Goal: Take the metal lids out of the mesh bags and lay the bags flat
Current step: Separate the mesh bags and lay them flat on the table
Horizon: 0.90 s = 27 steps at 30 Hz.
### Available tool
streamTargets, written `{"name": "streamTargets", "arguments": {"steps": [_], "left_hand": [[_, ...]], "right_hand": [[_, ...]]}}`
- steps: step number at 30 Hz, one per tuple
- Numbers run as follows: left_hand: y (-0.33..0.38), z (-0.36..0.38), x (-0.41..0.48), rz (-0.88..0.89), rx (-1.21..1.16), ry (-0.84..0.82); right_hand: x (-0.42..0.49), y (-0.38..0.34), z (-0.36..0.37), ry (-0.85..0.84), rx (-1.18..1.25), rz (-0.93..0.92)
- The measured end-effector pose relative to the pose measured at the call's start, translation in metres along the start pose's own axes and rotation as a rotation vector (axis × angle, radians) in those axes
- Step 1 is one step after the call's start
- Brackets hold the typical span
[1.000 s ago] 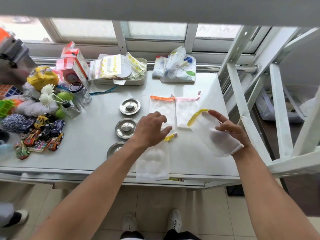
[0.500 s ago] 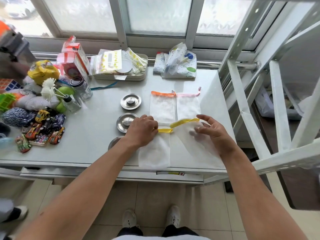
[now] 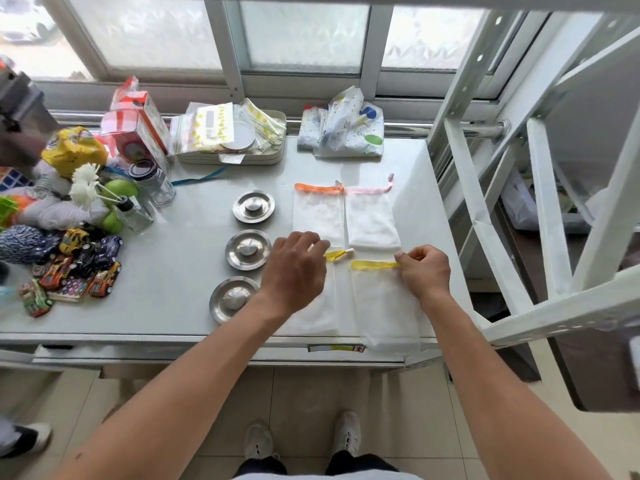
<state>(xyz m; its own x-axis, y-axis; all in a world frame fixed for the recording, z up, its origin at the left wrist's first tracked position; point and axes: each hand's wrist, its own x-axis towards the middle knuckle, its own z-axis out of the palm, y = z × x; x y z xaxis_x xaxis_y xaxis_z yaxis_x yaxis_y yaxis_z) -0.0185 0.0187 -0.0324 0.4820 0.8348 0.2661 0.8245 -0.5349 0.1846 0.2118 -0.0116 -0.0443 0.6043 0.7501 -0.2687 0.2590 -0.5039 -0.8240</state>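
Note:
Several white mesh bags lie flat on the steel table (image 3: pixel 194 237). An orange-trimmed bag (image 3: pixel 318 216) and a pink-trimmed bag (image 3: pixel 371 220) sit side by side at the back. In front lie two yellow-trimmed bags: the left one (image 3: pixel 313 315) is under my left hand (image 3: pixel 296 271), which rests palm down on its top. My right hand (image 3: pixel 424 270) pinches the yellow band at the top right corner of the right one (image 3: pixel 384 303). Three metal lids form a column left of the bags: far (image 3: pixel 253 206), middle (image 3: pixel 248 249), near (image 3: pixel 232 298).
Toy cars (image 3: pixel 79 265), a glass jar (image 3: pixel 152 181), green fruit and packets crowd the table's left side. A tray of zip bags (image 3: pixel 230 133) and a plastic bag (image 3: pixel 346 128) stand at the back by the window. A white metal frame (image 3: pixel 540 209) rises to the right.
The right yellow-trimmed bag came down from my right hand's lift onto the table and now lies flat. My left hand shifted onto the left yellow-trimmed bag.

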Motion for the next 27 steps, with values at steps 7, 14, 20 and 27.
{"name": "streamTargets", "arguments": {"steps": [7, 14, 20, 27], "left_hand": [[0.064, 0.01, -0.023, 0.396, -0.015, -0.267], [0.061, 0.024, -0.043, 0.38, 0.047, -0.311], [0.064, 0.022, -0.05, 0.306, 0.009, -0.258], [0.023, 0.014, -0.028, -0.269, 0.03, -0.376]], "right_hand": [[-0.003, -0.003, 0.015, 0.185, -0.028, -0.076], [0.008, 0.01, 0.009, 0.177, -0.293, -0.296], [0.012, 0.012, 0.012, 0.142, -0.314, -0.373], [-0.014, 0.006, 0.018, 0.213, -0.367, -0.596]]}}
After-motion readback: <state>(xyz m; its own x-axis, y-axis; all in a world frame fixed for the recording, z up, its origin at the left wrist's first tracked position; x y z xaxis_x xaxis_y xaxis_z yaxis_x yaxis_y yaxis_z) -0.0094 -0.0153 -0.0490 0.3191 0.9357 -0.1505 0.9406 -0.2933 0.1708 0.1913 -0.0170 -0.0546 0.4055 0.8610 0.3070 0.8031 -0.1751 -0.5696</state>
